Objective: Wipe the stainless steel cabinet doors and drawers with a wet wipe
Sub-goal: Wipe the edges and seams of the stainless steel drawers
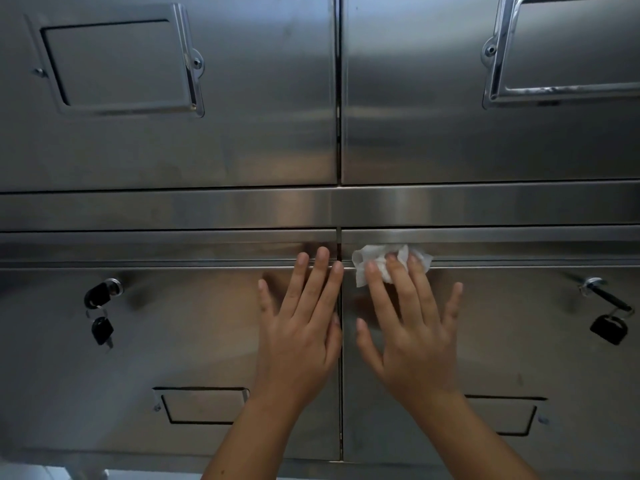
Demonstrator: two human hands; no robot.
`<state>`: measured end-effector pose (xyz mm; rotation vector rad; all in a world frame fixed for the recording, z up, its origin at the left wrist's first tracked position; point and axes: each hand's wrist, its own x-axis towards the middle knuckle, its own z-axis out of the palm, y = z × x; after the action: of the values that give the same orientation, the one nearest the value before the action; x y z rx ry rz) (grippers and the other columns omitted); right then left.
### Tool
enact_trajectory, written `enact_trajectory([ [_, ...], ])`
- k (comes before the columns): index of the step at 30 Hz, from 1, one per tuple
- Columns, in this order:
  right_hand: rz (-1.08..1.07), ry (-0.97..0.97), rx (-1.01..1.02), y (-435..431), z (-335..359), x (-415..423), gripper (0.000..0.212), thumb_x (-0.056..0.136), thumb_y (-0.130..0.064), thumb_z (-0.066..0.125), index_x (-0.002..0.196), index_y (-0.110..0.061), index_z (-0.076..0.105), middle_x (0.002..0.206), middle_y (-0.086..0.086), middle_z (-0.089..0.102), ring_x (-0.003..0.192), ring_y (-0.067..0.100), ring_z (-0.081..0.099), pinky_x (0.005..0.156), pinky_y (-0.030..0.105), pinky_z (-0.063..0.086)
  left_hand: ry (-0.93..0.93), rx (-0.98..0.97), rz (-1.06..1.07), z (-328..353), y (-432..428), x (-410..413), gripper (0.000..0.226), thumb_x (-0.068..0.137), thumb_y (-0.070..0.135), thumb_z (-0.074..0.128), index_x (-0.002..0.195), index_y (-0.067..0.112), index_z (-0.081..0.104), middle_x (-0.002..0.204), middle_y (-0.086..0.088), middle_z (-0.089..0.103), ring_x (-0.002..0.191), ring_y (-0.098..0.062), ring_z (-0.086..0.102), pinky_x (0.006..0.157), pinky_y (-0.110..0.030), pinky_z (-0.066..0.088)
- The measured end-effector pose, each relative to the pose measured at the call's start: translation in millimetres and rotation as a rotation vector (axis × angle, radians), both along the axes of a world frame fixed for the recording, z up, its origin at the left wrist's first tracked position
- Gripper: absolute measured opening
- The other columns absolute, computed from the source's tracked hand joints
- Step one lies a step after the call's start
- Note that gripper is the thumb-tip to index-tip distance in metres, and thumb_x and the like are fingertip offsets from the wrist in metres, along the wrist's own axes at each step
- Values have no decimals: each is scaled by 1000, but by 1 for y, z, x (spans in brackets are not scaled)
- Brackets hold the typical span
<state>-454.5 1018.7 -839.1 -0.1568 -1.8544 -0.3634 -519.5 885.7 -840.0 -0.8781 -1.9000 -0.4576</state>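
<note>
While the right hand (415, 341), fingers straight, presses the wet wipe (365, 263) against the top edge of the lower right door (519, 341) and the left hand (298, 341) rests flat, holding nothing, on the lower left door (173, 341), most wiping seemingly remains.

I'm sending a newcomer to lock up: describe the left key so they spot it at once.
On the stainless steel cabinet, look at the lower left panel, left of the left hand. A black-headed key sits in its round lock, a second black key dangling beneath; the right panel's key carries a squarish black tag instead.
</note>
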Motion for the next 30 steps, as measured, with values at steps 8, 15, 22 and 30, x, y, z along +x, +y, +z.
enact_trajectory([
  [8,62,-10,-91,-22,7,-6,58,83,-41,43,132,-11,50,134,12,53,129,29,37,109,54,8,3,14,-8,0,0,0,57,90,26,35,144,14,22,150,-6,22,144,-12,4,110,-53,5],
  [15,60,-11,-104,-6,9,4,58,83,-39,42,131,-8,52,130,13,55,127,29,36,108,55,8,11,23,33,-1,-5,-3,60,89,25,37,145,14,19,152,-6,20,144,-15,8,112,-52,2],
  [22,179,1,-197,-47,11,-13,59,81,-37,41,128,-4,55,129,15,56,126,30,36,108,53,11,-2,24,70,-2,-24,-10,59,89,27,38,145,18,21,152,-5,19,144,-15,5,110,-54,4],
  [30,224,4,-215,-65,13,-26,57,83,-36,41,126,-1,55,127,16,57,124,28,37,110,48,9,-12,36,96,1,-47,-22,59,90,28,36,146,21,19,153,-4,18,144,-17,9,112,-51,-2],
])
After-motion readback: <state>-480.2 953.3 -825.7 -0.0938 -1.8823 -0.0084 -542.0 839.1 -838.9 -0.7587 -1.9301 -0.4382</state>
